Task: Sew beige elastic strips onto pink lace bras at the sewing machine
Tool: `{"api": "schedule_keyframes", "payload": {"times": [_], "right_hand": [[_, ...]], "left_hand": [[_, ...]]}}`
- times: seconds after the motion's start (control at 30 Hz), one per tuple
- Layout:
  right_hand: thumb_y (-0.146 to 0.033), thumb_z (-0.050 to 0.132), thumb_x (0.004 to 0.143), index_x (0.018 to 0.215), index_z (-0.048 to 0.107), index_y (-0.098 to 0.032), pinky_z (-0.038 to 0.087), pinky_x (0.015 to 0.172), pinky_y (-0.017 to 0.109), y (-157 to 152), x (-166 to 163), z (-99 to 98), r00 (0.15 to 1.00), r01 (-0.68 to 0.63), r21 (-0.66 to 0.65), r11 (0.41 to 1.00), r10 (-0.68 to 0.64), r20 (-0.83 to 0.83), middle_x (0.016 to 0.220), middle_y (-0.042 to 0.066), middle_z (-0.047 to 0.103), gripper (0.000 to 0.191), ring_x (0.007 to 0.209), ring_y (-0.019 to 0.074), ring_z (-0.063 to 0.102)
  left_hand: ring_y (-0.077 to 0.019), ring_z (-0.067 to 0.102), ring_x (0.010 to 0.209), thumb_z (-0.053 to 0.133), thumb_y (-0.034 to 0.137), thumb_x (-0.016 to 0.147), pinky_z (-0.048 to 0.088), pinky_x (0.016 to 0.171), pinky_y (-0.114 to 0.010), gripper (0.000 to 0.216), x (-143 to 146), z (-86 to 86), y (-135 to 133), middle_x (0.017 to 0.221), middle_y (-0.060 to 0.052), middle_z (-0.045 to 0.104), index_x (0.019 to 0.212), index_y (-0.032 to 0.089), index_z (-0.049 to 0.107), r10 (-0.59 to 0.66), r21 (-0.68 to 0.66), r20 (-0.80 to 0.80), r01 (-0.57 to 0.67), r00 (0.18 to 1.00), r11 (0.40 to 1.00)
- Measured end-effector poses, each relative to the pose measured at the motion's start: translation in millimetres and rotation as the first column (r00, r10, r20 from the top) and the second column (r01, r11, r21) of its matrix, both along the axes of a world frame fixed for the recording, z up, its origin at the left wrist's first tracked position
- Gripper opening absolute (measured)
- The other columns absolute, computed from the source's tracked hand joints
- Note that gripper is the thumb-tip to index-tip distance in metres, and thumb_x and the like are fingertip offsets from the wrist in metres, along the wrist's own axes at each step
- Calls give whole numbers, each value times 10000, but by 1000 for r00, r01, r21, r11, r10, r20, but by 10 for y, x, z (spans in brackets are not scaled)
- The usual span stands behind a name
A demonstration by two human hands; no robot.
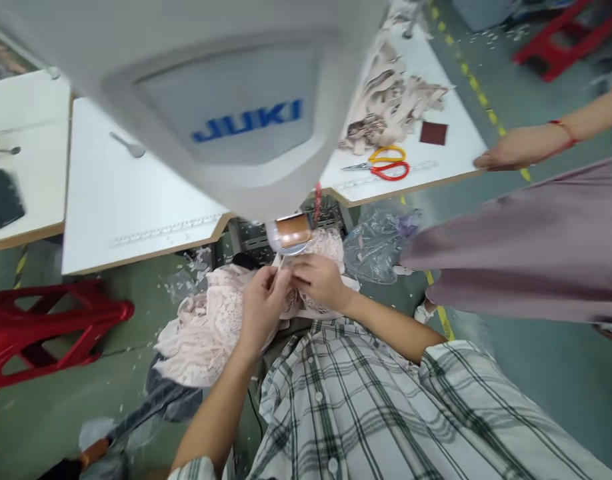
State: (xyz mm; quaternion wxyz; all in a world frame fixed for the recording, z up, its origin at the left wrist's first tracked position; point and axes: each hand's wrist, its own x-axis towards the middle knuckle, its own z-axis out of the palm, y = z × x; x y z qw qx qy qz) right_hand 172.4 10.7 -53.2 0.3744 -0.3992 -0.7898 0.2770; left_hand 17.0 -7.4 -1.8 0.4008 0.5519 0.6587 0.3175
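Note:
Under the head of a white JUKI sewing machine (246,127), both hands are close together at a pale pink lace bra (327,243). My left hand (264,301) is closed, thumb and fingers pinched on its edge just below the clear guard. From the other side my right hand (319,280) pinches the same piece, its fingertips almost meeting the left ones. What exactly lies between the fingertips is blurred. More pink lace pieces (206,320) hang in a heap left of my left hand.
On the white table (456,157) lie scissors (386,163) with yellow and red handles, a dark red square (433,133) and fabric strips (396,93). A co-worker's hand (511,150) rests on the table corner. A red stool (56,327) stands at left; a clear bag (379,243) is on the right.

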Motion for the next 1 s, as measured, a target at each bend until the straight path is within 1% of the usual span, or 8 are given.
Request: {"api": "schedule_keyframes", "payload": {"times": [0.1, 0.17, 0.27, 0.4, 0.6, 0.73, 0.87, 1.0], "right_hand": [[-294, 439, 987, 988, 750, -231, 553, 849, 345, 305, 398, 9, 991, -35, 60, 998, 27, 133, 1050, 64, 750, 317, 996, 211, 699], [-179, 431, 948, 1096, 723, -208, 535, 904, 402, 708, 846, 109, 970, 127, 82, 989, -141, 196, 1130, 98, 731, 329, 1068, 250, 672], [-13, 423, 839, 1243, 652, -133, 449, 1028, 478, 1378, 1559, 383, 762, 461, 95, 882, -448, 468, 1329, 180, 627, 480, 1242, 315, 565], [-94, 511, 869, 1349, 580, -111, 468, 878, 414, 1820, 2029, 659, 574, 337, -8, 942, -199, 795, 1265, 215, 632, 486, 1097, 337, 604], [-223, 571, 906, 1315, 565, -72, 444, 674, 339, 1056, 1868, 640, 579, 274, -20, 962, -148, 802, 1119, 222, 660, 436, 878, 262, 624], [-221, 531, 874, 1212, 580, -163, 500, 583, 312, 142, 1501, 516, 876, 276, -183, 943, -169, 452, 935, 107, 668, 346, 688, 190, 618], [-238, 591, 827, 1258, 562, -194, 580, 754, 378, -402, 1044, 472, 951, -8, -191, 982, 67, 303, 1123, 128, 667, 434, 960, 256, 677], [-275, 625, 838, 1238, 595, -197, 593, 804, 403, -450, 752, 476, 952, -11, -135, 991, 51, 302, 1152, 127, 673, 408, 1015, 274, 676]], "left_hand": [[-134, 497, 579, 513, 460, 887, 388, 565, -250, 339, 18, -5, 36, 606, 17, 564, 691, 193, 583, -42, -9, -27, 42, 999, 999], [-139, 489, 556, 496, 462, 891, 378, 552, -256, 350, 4, 1, 55, 577, 18, 554, 679, 197, 583, -90, 3, -76, 90, 993, 996], [-149, 496, 545, 487, 471, 881, 384, 556, -265, 364, -7, 51, 62, 552, 13, 546, 673, 195, 598, -137, 10, -136, 140, 981, 990], [-162, 526, 603, 492, 472, 880, 434, 609, -268, 358, -3, 154, 56, 604, 2, 570, 789, 176, 671, -126, -73, -28, 123, 992, 990], [-130, 504, 626, 571, 465, 869, 403, 602, -234, 329, -111, 177, 58, 660, 11, 584, 860, 163, 701, 7, -213, 305, 61, 952, 975], [-96, 455, 580, 685, 500, 789, 380, 578, -218, 343, -145, 184, 61, 623, 32, 550, 787, 157, 666, 115, -313, 527, 67, 842, 947], [-92, 466, 575, 739, 516, 738, 393, 581, -223, 373, -123, 202, 65, 640, 23, 592, 794, 152, 676, 159, -341, 555, 50, 817, 939], [-103, 483, 592, 694, 503, 793, 404, 604, -233, 347, -121, 203, 38, 636, 27, 593, 829, 158, 700, 98, -288, 490, 54, 866, 956]]}}
